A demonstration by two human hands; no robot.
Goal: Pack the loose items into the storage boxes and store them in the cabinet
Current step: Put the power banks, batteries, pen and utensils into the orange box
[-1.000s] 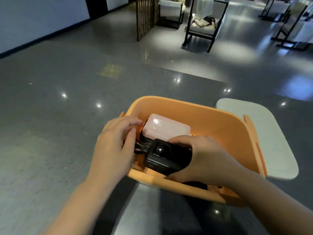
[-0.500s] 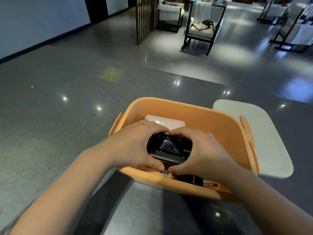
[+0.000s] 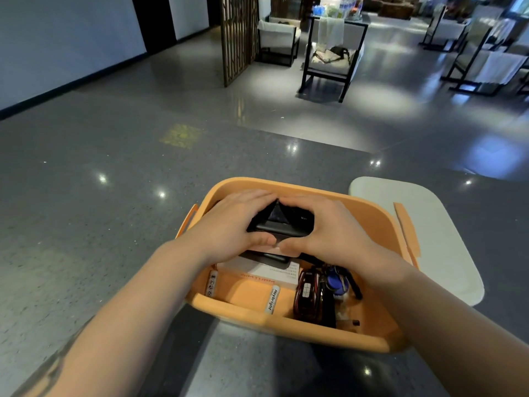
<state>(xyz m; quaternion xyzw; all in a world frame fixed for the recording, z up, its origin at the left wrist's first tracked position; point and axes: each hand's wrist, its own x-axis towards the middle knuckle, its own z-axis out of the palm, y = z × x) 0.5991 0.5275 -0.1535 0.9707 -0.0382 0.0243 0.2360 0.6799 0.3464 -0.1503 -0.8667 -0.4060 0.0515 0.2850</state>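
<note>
Black device (image 3: 282,224) between 2 hands' grip

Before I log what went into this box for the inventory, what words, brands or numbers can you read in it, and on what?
"Heybright": on a white cylindrical cell lying on the floor of the orange box.
Orange brand word on the white carton: upside down, not readable.
Small black lines on the same carton: too small.
Marks on the second white cell: symbols only, too small.
Pale print on the black device between both hands: blurred.
</note>
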